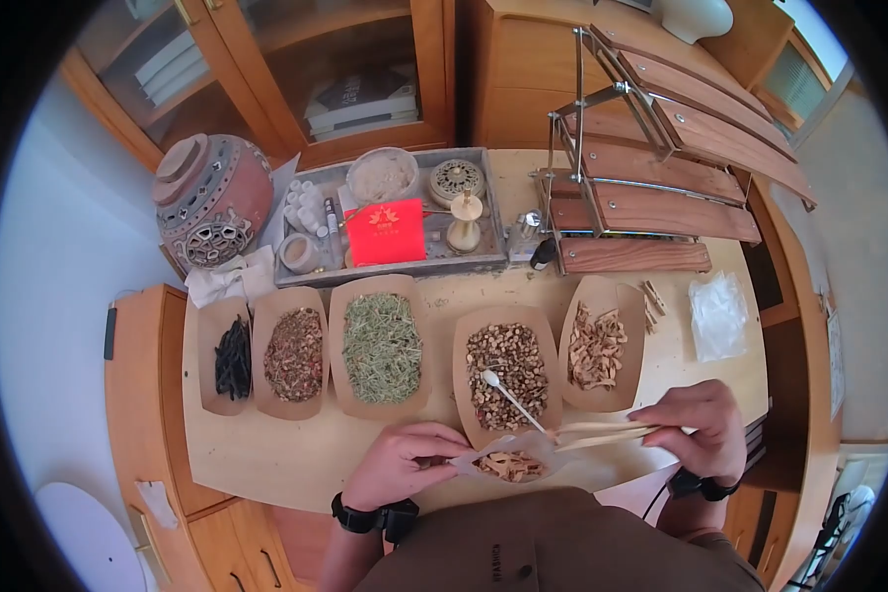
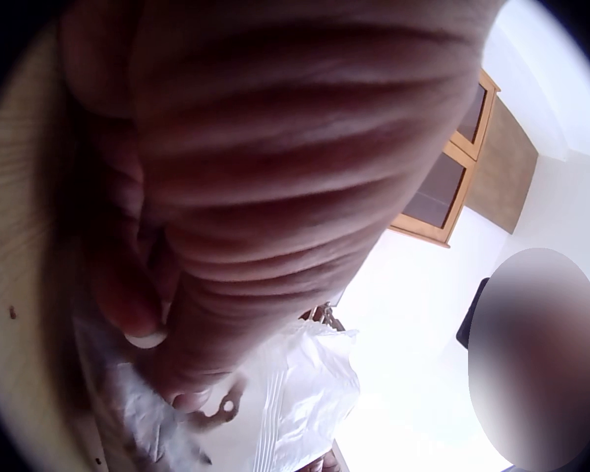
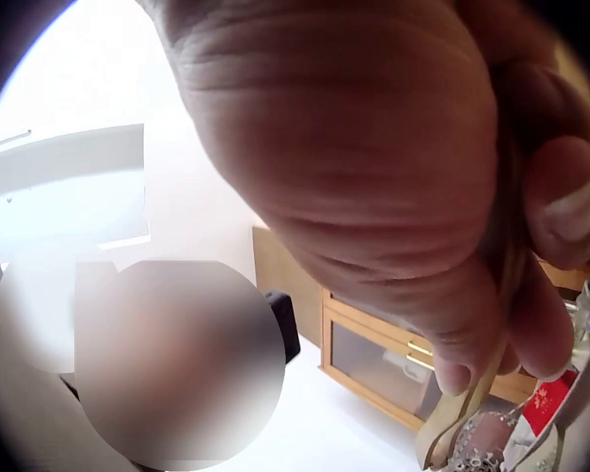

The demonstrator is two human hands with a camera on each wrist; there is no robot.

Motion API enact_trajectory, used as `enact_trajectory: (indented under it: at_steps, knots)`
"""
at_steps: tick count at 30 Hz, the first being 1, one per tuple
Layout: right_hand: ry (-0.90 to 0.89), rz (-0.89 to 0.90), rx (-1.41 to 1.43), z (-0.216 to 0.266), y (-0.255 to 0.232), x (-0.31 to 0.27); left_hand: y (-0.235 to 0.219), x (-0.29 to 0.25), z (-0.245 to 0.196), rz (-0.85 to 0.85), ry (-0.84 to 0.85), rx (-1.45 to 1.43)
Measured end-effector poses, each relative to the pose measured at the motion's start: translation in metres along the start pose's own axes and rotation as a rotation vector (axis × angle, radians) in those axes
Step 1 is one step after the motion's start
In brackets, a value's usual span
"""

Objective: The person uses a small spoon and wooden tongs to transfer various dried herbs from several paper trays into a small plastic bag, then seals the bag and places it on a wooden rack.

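Observation:
My left hand [image 1: 405, 466] pinches the edge of a small translucent pouch [image 2: 305, 393] close over the table's front edge. Pale brown dried slices [image 1: 510, 466] show in the pouch's open mouth. In my right hand [image 1: 705, 429] is a pair of wooden tongs [image 1: 602, 433], thumb and fingers gripping it; its tips point left, right at the pouch's rim. The right wrist view shows the wooden tongs [image 3: 472, 408] between thumb and fingers. Just beyond the pouch, a small white spoon [image 1: 491, 378] leans in a paper tray [image 1: 464, 419] of dark dried pieces.
More paper trays hold black strips [image 1: 233, 360], reddish-brown bits [image 1: 294, 355], green cut herb [image 1: 382, 347] and tan slices [image 1: 598, 345]. Wooden clothespins [image 1: 651, 306] and clear plastic bags [image 1: 717, 316] lie at right. Behind stand a grey tray [image 1: 395, 269] and a folding wooden rack [image 1: 661, 187].

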State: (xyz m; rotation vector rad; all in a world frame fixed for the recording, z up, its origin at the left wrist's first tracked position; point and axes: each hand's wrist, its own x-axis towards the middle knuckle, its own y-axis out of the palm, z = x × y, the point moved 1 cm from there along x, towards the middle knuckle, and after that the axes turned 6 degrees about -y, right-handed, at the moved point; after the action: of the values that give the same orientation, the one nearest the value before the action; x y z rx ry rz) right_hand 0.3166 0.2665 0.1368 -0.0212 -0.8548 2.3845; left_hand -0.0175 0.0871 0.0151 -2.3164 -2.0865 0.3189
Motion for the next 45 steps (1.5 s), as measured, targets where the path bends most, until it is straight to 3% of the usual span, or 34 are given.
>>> enact_trajectory:
  at_steps: [1,3,4,5,8,9,11,16,27,35,45]
  knots:
    - [-0.001,0.0,0.0,0.001,0.001,0.002,0.0,0.0,0.0,0.004,0.028,-0.009]
    - [-0.009,0.176,-0.008,0.001,0.002,0.007,0.001,0.0,0.0,0.002,0.032,-0.017]
    - [-0.043,0.042,0.036,-0.005,0.005,0.002,0.001,0.0,0.0,0.0,0.037,-0.027]
    - [-0.043,0.045,0.037,-0.007,0.002,-0.001,0.0,0.0,-0.002,-0.002,0.036,-0.029]
    - [0.089,-0.239,-0.106,-0.007,-0.012,-0.006,-0.001,0.001,-0.009,0.012,-0.001,0.025]
    - [0.094,-0.247,-0.125,-0.008,-0.013,-0.007,-0.001,0.001,-0.01,0.002,-0.004,0.069]
    - [0.267,-0.32,-0.231,-0.021,-0.017,-0.014,0.0,0.003,-0.012,0.017,0.032,0.097]
    - [0.412,-0.14,-0.478,-0.028,-0.023,-0.023,0.003,0.0,0.0,-0.003,0.042,0.1]
    - [0.347,-0.017,-0.481,-0.032,-0.017,-0.024,0.009,-0.001,-0.002,-0.05,0.03,0.154]
    - [0.308,-0.088,-0.522,-0.04,-0.008,-0.026,0.016,0.004,-0.003,-0.424,0.028,0.134]
    - [0.3,-0.174,-0.474,-0.04,-0.012,-0.026,0.013,0.003,0.007,-0.271,0.044,0.11]
